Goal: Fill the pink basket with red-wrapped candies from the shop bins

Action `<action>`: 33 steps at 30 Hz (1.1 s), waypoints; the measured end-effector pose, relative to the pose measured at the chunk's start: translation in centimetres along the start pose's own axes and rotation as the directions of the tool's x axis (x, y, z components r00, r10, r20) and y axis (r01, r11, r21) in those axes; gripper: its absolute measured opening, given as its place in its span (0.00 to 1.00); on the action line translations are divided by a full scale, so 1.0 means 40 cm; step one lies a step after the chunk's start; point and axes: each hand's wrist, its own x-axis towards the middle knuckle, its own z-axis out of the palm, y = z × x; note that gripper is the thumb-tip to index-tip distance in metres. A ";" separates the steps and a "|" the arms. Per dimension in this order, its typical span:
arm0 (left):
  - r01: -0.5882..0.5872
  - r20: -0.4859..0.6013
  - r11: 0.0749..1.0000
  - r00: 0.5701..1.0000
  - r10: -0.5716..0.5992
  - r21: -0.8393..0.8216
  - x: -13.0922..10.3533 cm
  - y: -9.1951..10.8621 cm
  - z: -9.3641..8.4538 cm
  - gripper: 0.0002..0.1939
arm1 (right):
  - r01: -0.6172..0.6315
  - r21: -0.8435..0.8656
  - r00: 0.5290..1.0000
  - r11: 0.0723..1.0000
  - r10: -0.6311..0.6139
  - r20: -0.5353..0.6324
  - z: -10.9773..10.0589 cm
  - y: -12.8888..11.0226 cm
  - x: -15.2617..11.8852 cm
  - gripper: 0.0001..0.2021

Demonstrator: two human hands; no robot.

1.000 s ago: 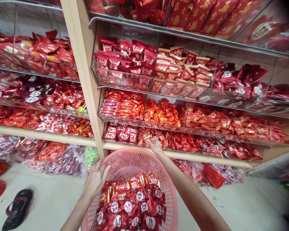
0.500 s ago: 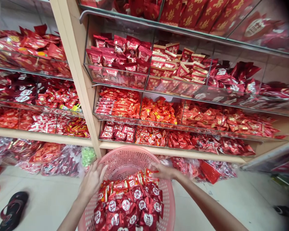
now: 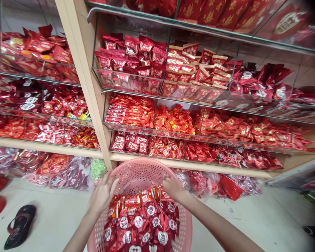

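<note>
A pink perforated plastic basket point(image 3: 136, 171) stands on the floor before me. It holds red candy packets with white round labels point(image 3: 147, 224) and, toward the far side, smaller orange-red packets with gold edges point(image 3: 144, 197). My left hand point(image 3: 102, 194) lies over the basket's left rim, fingers stretched out and thumb apart. At the right rim, my right hand point(image 3: 174, 189) is closed, its fingers curled inward just above the orange-red packets. Whatever is in those fingers, if anything, is hidden.
Wooden shelves with clear-fronted bins of red packets point(image 3: 173, 120) rise behind the basket. A light wooden post point(image 3: 88, 80) divides them. Plastic bags of packets point(image 3: 65, 171) lie under the shelves. A dark flip-flop point(image 3: 21, 225) lies on the tiled floor at left.
My right hand has let go of the orange-red packet and curled its fingers nearer the rim. My left hand stays on the left rim. The view has shifted slightly.
</note>
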 end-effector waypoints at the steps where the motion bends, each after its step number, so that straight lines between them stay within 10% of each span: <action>1: 0.003 0.003 1.000 1.000 -0.003 -0.001 0.000 0.002 -0.001 0.20 | 0.039 -0.001 0.999 0.999 -0.039 0.005 -0.003 -0.021 0.002 0.11; 6: 0.016 0.010 0.999 1.000 -0.015 -0.029 -0.003 0.007 -0.007 0.21 | 0.301 0.161 0.951 0.940 -0.308 0.018 0.022 -0.169 0.029 0.09; 13: -0.004 -0.016 1.000 1.000 0.004 -0.024 -0.008 0.004 -0.010 0.19 | 0.212 0.528 0.958 0.822 -0.281 0.052 0.142 -0.344 0.119 0.11; 20: 0.005 0.001 1.000 1.000 -0.005 0.005 -0.009 0.004 -0.011 0.20 | 0.040 0.809 0.951 0.586 -0.271 0.149 0.189 -0.345 0.148 0.07; 26: 0.003 -0.007 1.000 1.000 -0.003 0.005 -0.008 0.004 -0.007 0.19 | 0.114 0.952 0.913 0.285 -0.408 0.013 0.172 -0.324 0.142 0.06; 33: 0.007 -0.005 1.000 1.000 -0.007 -0.011 -0.009 0.004 -0.008 0.18 | 0.314 0.654 0.943 0.689 -0.306 -0.130 0.202 -0.291 0.123 0.04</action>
